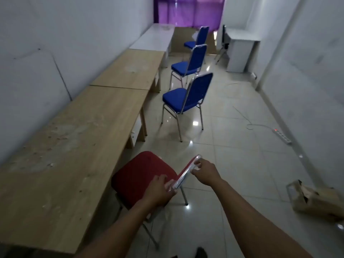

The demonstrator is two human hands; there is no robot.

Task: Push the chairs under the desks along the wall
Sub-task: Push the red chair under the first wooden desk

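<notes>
A red chair [141,175] stands just in front of me, its seat beside the nearest wooden desk [74,146] on the left wall. My left hand [158,190] grips the near end of its backrest top. My right hand [204,172] holds the far end of the same backrest. Three blue chairs stand out on the floor further along: the nearest [186,97], a second [189,64], a third [199,38]. All face the desks and are apart from them. A second wooden desk [130,69] and a white desk [156,38] continue the row.
A white power strip [282,135] with a cable lies on the tiled floor by the right wall. A brown paper bag [316,200] sits at lower right. Another white desk [242,45] stands at far right. A purple curtain [189,10] closes the far end.
</notes>
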